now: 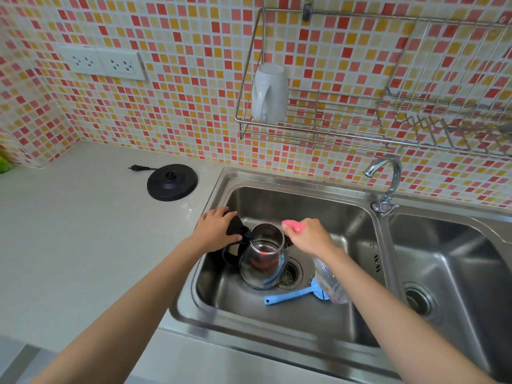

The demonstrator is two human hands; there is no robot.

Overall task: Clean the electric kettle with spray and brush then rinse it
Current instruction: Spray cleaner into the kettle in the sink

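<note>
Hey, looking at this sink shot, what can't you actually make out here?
Head view only:
- Spray bottle: label blurred; the right hand covers its trigger.
- Kettle lid: mostly under the left hand.
- Blue brush: head hidden behind the bottle.
- Green object: cut off by the left edge.

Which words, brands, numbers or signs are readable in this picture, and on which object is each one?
No text can be read in this view.
Spray bottle: a coloured patch shows through the clear body, too blurred to read.
Kettle: no marking visible.
Kettle base: no legible label.
Wall sockets: only the pin holes, no lettering.
White mug: plain.
</note>
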